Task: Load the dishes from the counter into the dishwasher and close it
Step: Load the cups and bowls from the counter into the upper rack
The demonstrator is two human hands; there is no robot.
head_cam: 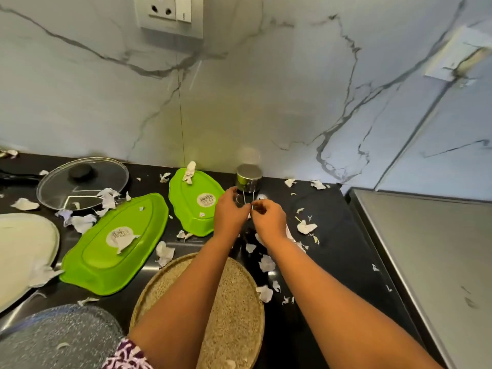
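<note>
A clear glass [247, 203], hard to make out, stands on the black counter [332, 235] just in front of a steel cup [249, 179] by the wall. My left hand [229, 210] curls round the glass's left side. My right hand [269, 219] pinches its right edge with thumb and fingertips. Two green trays lie upside down to the left, a small one [195, 202] and a large one [114, 246]. A glass pan lid [82, 182] and a white plate [24, 249] lie further left.
Torn paper scraps [306, 227] litter the counter. A round woven mat [234, 302] lies under my forearms, and a grey speckled pan [58, 339] sits at the bottom left. A steel surface [426, 262] adjoins the counter on the right. The marble wall carries a socket [170, 14].
</note>
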